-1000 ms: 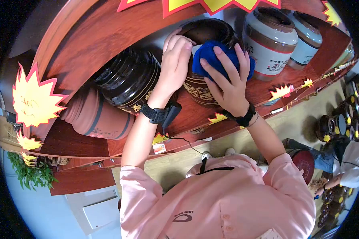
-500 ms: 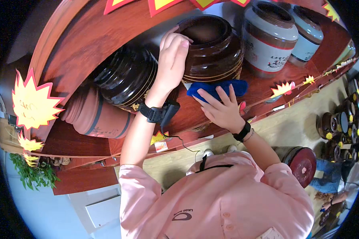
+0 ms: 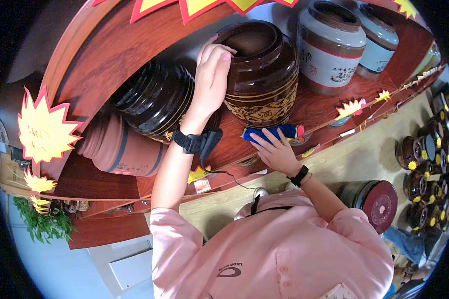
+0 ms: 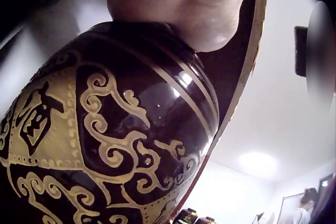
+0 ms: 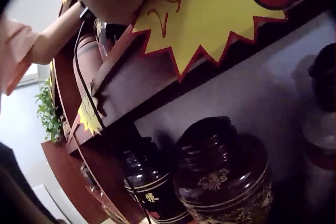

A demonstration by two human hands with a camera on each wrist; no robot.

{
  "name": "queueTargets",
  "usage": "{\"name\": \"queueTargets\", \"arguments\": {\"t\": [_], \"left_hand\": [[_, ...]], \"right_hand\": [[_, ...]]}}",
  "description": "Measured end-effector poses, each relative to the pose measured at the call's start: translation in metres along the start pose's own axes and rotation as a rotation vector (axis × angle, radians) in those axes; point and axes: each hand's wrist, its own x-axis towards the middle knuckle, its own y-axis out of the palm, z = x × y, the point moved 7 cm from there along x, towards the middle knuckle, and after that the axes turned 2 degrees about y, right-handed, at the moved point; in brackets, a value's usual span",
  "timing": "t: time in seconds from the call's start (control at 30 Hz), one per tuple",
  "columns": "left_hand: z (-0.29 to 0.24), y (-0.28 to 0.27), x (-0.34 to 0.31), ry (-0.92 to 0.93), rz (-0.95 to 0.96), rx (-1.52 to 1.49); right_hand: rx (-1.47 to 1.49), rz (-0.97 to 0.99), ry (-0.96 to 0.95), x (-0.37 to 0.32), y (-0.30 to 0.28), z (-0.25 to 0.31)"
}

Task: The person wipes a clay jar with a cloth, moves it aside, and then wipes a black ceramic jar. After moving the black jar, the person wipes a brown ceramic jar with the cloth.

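Observation:
In the head view a dark brown glazed jar (image 3: 262, 74) with gold patterns stands upright on the shelf, its wide mouth uncovered. My left hand (image 3: 212, 74) holds its rim on the left side, fingers bent over the edge. The left wrist view shows the heel of that hand close against the jar's patterned wall (image 4: 157, 98). Low at the jar's foot, my right hand (image 3: 279, 155) presses a folded blue cloth (image 3: 257, 133) with spread, fairly straight fingers. The right wrist view does not show the cloth.
A black jar (image 3: 157, 102) and a reddish clay jar (image 3: 122, 144) stand left of the brown jar. Two pale jars, the nearer (image 3: 329, 65) banded in red, are to its right. Star-shaped price tags (image 3: 351, 108) line the shelf edge (image 3: 314, 142). A thin cable (image 3: 229, 175) hangs by my left wrist.
My right hand has slid the blue cloth from the jar's upper wall down to its foot, toward me. My left hand has stayed at the rim.

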Motion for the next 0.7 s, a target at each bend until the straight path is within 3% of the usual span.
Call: {"name": "queueTargets", "arguments": {"t": [0.2, 0.3, 0.4, 0.7], "left_hand": [[0.000, 0.000, 0.000, 0.006, -0.024, -0.010], [-0.001, 0.000, 0.000, 0.005, -0.035, -0.016], [-0.001, 0.000, 0.000, 0.013, -0.042, -0.010], [0.000, 0.002, -0.001, 0.028, -0.078, -0.007]], "right_hand": [[0.018, -0.100, -0.025, -0.003, -0.013, 0.002], [0.103, -0.278, 0.037, -0.005, -0.031, 0.000], [0.112, -0.391, 0.296, -0.001, -0.035, -0.003], [0.242, -0.382, 0.269, 0.000, -0.039, -0.013]]}}
